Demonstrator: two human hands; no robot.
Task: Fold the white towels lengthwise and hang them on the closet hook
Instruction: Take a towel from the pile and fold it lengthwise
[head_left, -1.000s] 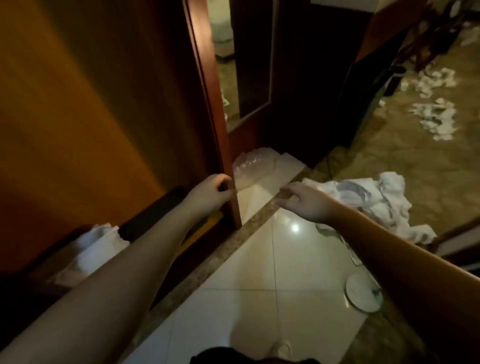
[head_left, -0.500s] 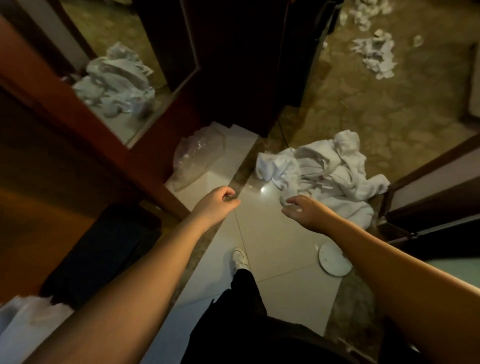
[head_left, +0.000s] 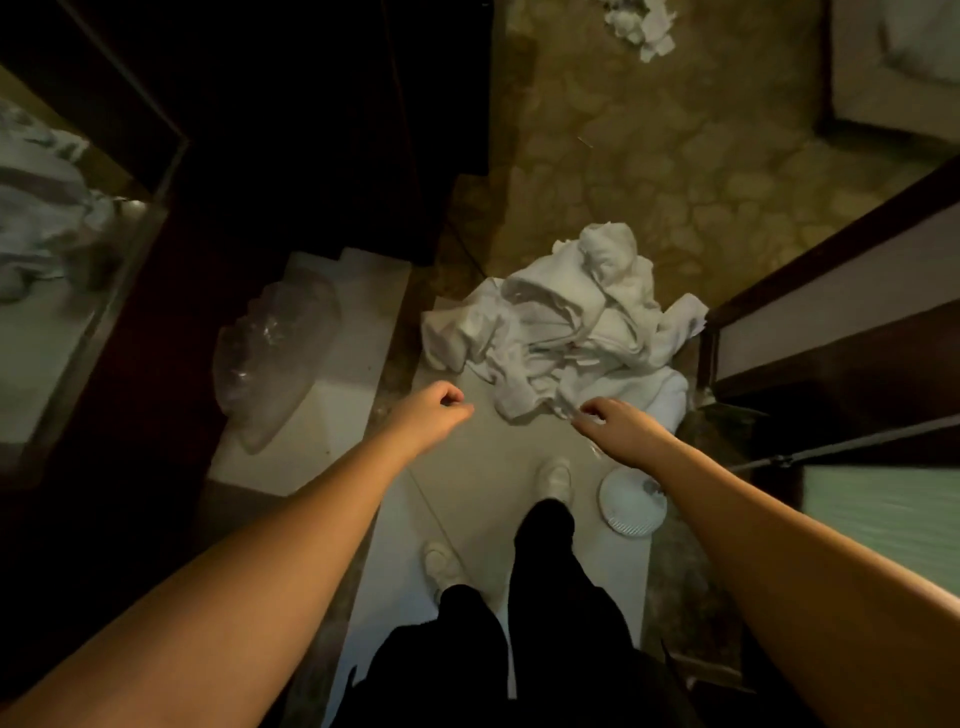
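A crumpled pile of white towels (head_left: 566, 332) lies on the pale floor tiles just ahead of my feet. My left hand (head_left: 431, 415) hangs to the left of the pile with loosely curled fingers and holds nothing. My right hand (head_left: 618, 426) hovers at the pile's near edge, fingers bent downward, right beside the cloth; whether it touches the cloth I cannot tell. No closet hook is in view.
A clear plastic bag (head_left: 270, 353) lies on a raised white step at the left, beside the dark closet panel (head_left: 311, 130). A round white disc (head_left: 631, 506) sits by my right shoe (head_left: 555, 478). Paper scraps (head_left: 641, 23) litter the carpet; a door frame (head_left: 831, 270) stands on the right.
My view has swung down from the closet door to the floor. Both hands left the door edge and dropped toward the towel pile, which is now close in front.
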